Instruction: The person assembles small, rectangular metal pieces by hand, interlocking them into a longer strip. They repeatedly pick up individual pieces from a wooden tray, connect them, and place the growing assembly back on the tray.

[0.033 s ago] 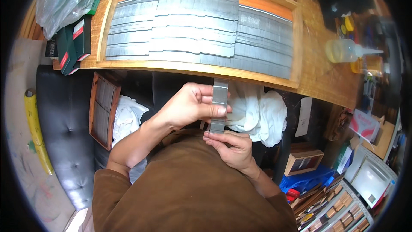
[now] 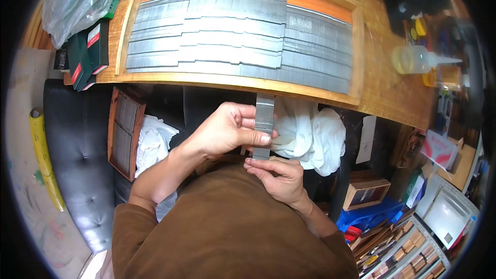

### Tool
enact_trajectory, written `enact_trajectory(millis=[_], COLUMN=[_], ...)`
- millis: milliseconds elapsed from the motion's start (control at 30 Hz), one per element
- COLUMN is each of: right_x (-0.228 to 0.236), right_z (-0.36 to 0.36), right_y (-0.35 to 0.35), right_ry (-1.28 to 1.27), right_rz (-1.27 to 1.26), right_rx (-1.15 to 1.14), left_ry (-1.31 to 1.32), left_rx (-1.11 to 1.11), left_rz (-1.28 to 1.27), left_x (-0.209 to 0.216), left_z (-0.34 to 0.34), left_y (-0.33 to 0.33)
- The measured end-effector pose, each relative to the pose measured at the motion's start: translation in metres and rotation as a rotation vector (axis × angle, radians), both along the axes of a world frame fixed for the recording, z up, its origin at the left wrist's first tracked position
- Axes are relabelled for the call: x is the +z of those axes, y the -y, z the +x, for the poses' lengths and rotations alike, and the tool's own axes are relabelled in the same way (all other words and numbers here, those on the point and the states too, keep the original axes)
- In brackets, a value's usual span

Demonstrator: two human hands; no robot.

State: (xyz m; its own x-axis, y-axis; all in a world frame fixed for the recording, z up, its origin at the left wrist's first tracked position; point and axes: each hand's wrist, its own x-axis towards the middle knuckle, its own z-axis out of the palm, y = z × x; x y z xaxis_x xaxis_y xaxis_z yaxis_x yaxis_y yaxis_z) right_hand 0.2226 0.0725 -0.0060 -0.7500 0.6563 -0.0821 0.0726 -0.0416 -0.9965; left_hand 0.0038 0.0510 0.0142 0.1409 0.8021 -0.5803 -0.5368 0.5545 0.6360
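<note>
Between my body and the workbench, a narrow stack of thin grey metal strips point(image 2: 265, 111) stands lengthwise, its far end close to the bench's front edge. My left hand point(image 2: 232, 129) grips its middle from the left side, thumb across the top face and fingers curled behind. At the near end, my right hand point(image 2: 276, 175) has thumb and fingertips pinched on the stack's end. On the bench lies a shallow wooden tray point(image 2: 206, 78) with an orange lining. Rows of similar grey metal strips point(image 2: 222, 31) overlap inside it, a raised block of them in the middle.
White cloth point(image 2: 310, 139) hangs beneath the bench, right of my hands. Dark boxes point(image 2: 89, 59) and a plastic bag point(image 2: 80, 8) sit at the left. A spouted bottle point(image 2: 413, 60) lies at the right. A wooden case point(image 2: 125, 132) leans on the black seat point(image 2: 77, 134).
</note>
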Motion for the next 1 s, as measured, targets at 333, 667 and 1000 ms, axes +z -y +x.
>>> enact_trajectory(millis=[333, 667, 1000], right_x=[-0.006, -0.018, -0.017], right_z=[0.008, 0.006, 0.011], right_y=[-0.013, -0.018, -0.026], right_ry=[0.035, 0.017, 0.017], right_rz=[0.107, 0.384, 0.071], right_rx=[0.062, 0.04, 0.148], left_ry=[-0.103, -0.332, -0.094], left_rx=[0.096, 0.076, 0.181], left_rz=[0.129, 0.413, 0.188], left_x=[0.002, 0.001, -0.01], left_z=[0.023, 0.026, 0.031], left_y=[0.013, 0.021, 0.023])
